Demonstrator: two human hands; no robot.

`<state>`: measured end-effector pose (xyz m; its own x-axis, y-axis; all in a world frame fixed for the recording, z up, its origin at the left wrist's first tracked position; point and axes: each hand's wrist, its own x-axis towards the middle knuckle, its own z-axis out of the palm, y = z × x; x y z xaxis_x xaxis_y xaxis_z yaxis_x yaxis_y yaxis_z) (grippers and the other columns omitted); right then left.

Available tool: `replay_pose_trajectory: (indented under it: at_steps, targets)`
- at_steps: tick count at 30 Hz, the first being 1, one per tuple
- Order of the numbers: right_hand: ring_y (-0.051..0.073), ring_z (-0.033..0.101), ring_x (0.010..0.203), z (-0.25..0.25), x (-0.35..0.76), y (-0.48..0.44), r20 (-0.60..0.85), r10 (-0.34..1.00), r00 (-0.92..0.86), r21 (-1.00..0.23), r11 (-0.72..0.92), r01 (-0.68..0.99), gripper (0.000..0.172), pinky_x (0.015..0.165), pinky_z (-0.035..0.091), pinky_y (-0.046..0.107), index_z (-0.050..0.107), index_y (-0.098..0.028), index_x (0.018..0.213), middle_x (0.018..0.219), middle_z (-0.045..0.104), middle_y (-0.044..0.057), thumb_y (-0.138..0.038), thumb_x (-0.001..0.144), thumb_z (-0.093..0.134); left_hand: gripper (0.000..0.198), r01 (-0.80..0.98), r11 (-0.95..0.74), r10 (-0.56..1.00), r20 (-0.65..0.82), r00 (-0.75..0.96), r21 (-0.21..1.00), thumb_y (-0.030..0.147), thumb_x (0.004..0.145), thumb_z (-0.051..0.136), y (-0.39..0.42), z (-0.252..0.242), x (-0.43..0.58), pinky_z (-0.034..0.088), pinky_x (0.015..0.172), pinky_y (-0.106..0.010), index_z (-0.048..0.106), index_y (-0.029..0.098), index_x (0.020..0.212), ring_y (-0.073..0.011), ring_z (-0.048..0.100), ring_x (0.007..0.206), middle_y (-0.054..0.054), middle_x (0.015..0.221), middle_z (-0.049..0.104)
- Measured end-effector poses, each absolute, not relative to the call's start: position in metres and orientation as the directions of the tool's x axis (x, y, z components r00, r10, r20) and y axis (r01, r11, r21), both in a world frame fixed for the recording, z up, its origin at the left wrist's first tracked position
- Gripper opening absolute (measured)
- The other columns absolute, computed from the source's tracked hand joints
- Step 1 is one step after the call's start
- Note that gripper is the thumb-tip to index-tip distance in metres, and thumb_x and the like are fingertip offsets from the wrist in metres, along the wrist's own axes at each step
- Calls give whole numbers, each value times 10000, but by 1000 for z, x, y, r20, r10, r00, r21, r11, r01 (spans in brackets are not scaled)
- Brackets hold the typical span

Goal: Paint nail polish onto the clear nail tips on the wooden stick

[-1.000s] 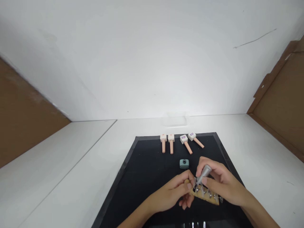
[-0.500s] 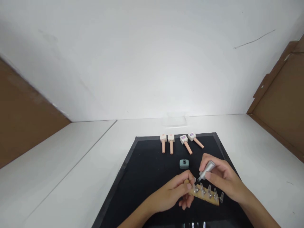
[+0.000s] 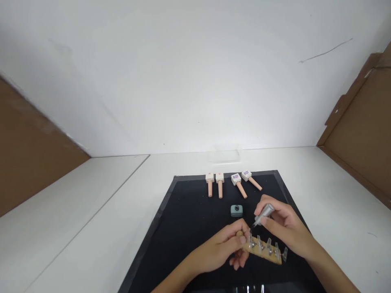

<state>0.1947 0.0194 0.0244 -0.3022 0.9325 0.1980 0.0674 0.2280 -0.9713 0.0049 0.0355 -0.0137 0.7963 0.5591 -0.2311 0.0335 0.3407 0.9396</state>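
Note:
My left hand [image 3: 232,244] grips the left end of a tan, cork-like strip [image 3: 265,253], held above the black mat. Several clear nail tips [image 3: 269,245] stand on small metal holders along the strip. In my right hand [image 3: 285,226] is a nail polish brush [image 3: 265,213] with a silver-grey cap handle, tilted down to the left. Its dark bristle end is at the top of the leftmost nail tip [image 3: 250,238]; whether they touch I cannot tell. A squat green polish bottle [image 3: 236,211], its dark round neck uncovered, stands just beyond my left hand.
Several white nail polish bottles [image 3: 236,179] with peach caps lie along the far edge of the black mat [image 3: 189,211]. Behind them a clear plastic tray [image 3: 226,156] sits against the white wall. Brown cardboard panels [image 3: 360,130] flank the white table.
My right hand has shifted slightly left and the brush has come closer to the leftmost nail tip. The left hand and the strip have stayed in place.

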Motion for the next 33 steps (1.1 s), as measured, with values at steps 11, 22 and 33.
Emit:
replay_pose_trajectory:
  at_steps: [11,22,33]
  targets:
    - [129,434,616,33,191,18,164,919,-357,-969,219,117,37,585,369,244,607,-203,781,682,452,-30,-203,815,592,439,46,329,555,-232,799,943,608,751,535,37,-12,6,298,440,-185,407,190,780,-59,428,434,56,540,505]
    - [123,435,592,31,193,16,207,898,-389,-966,251,66,149,562,384,242,634,-199,785,672,456,-29,-336,837,608,439,77,316,547,-247,799,946,606,756,522,37,-11,6,304,447,-179,406,185,796,-57,429,442,55,548,501]
    - [138,458,583,28,193,21,239,952,-192,-954,267,138,153,541,402,257,638,-205,771,658,482,-16,-350,819,627,440,51,315,543,-224,809,948,614,764,522,37,-13,5,292,443,-183,401,192,772,-56,425,443,56,556,501]
